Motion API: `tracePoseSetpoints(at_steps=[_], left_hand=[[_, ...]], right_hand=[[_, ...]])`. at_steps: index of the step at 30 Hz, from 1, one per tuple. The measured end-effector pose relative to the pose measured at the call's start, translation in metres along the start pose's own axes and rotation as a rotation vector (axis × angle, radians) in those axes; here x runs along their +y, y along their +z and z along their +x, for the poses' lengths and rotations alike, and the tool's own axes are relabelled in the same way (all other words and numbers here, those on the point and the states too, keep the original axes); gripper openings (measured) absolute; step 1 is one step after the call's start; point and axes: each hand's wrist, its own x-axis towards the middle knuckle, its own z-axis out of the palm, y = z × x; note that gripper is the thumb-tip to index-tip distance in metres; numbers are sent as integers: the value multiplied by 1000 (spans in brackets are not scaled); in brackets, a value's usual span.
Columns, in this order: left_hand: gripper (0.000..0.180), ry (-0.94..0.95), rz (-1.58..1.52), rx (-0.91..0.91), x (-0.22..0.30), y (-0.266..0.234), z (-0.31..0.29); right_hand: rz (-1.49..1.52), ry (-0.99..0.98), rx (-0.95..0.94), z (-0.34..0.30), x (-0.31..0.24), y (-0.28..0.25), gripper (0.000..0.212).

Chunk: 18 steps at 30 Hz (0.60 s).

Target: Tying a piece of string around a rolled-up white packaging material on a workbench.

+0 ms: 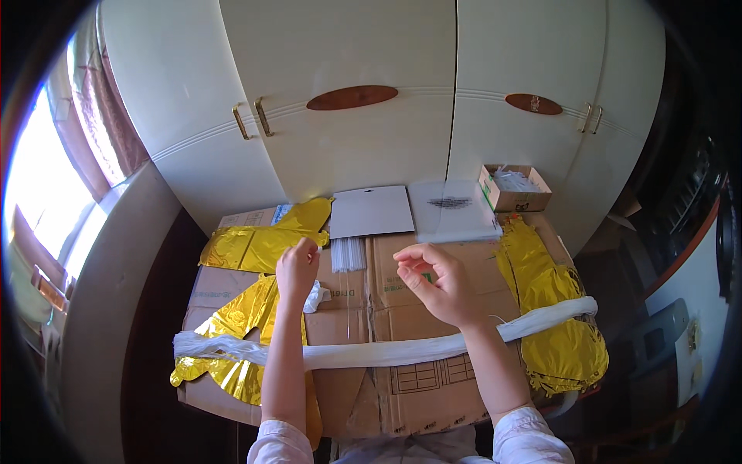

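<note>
My left hand (pixel 298 267) is raised over the cardboard, fingers curled closed. Whatever it may hold is hidden. Across from it, my right hand (pixel 442 284) bends its thumb and index finger toward each other in a pinch; anything between the tips is too fine to make out. Below both forearms a long white hank of thread (pixel 386 353) lies crosswise. Flat gold foil pieces, shaped like deflated balloons, lie at the left (pixel 246 308), back left (pixel 267 241) and right (pixel 545 288). Beside my left wrist is a crumpled white piece (pixel 315 297). Clear thin tubes (pixel 348 255) lie between the hands, farther back.
Flattened cardboard (pixel 421 406) covers the table. Along its back are a grey-white board (pixel 372 212), a clear plastic packet (pixel 456 213) and a small open box (pixel 516 199) of white strips. Cabinet doors (pixel 348 155) stand behind, with a window (pixel 46 162) at the left.
</note>
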Motion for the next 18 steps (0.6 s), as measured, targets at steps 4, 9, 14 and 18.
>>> tracePoseSetpoints(at_steps=[4, 9, 14, 18], left_hand=[[7, 47, 109, -38, -15, 25, -10], [4, 131, 110, -96, -22, 35, -15], [9, 72, 103, -168, -29, 39, -19], [11, 55, 80, -197, -33, 44, -20]], right_hand=[[-28, 24, -67, 0, -1, 1, 20], [-47, 22, -102, -1, 2, 2, 23], [-92, 23, -162, -2, -1, 2, 25], [-126, 28, -200, -1, -4, 1, 26]])
